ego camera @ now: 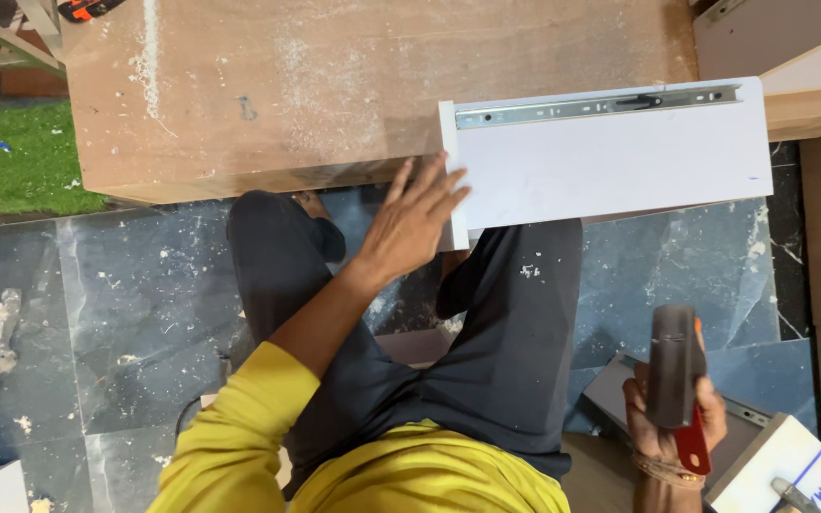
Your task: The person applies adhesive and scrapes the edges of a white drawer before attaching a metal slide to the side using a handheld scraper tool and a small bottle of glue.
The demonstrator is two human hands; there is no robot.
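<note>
From the head camera, the left hand (412,220) lay flat with fingers spread wide against the left end of a white panel (610,166), which rested at the near edge of the dusty wooden board (334,85). A metal drawer slide (596,106) ran along the panel's far edge. The right hand (674,418) gripped a red-handled hammer (674,366) above the dark tiled floor (135,304).

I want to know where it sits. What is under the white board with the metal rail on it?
The white board lies partly on a dusty brown wooden slab. Its near edge sticks out over the person's dark-trousered knee and grey floor tiles. The slab's surface beneath it is covered.
</note>
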